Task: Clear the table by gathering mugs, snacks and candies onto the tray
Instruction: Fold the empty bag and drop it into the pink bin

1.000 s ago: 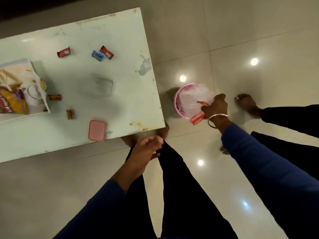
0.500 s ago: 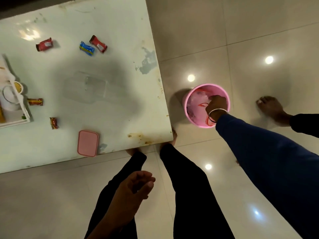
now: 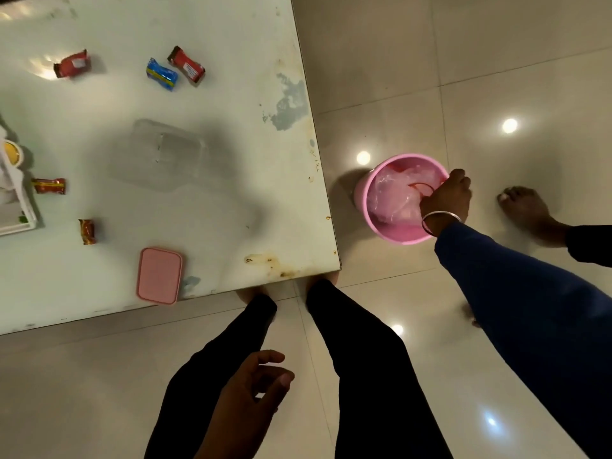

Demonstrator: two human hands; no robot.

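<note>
Several wrapped candies lie loose on the white table [image 3: 231,210]: a red one [image 3: 71,64], a blue one [image 3: 162,74], another red one [image 3: 187,64], a red-yellow one [image 3: 49,186] and a small one [image 3: 87,231]. The white tray [image 3: 20,223] shows only at the left edge, with a yellow-topped cup [image 3: 11,154] on it. My right hand [image 3: 447,200] reaches into a pink bin [image 3: 397,235] on the floor, fingers curled down, a red plastic loop [image 3: 422,188] running out from under them. My left hand [image 3: 255,389] hangs low by my legs, loosely curled and holding nothing.
A pink rectangular lid or box [image 3: 160,275] sits near the table's front edge. A clear plastic container [image 3: 165,154] rests mid-table. The bin holds crumpled clear plastic. Another person's bare foot [image 3: 526,210] stands right of the bin on the glossy tiled floor.
My right hand went from above the bin, carrying a red-handled item, down into it. My left hand dropped from the table edge to beside my legs. The view shifted right.
</note>
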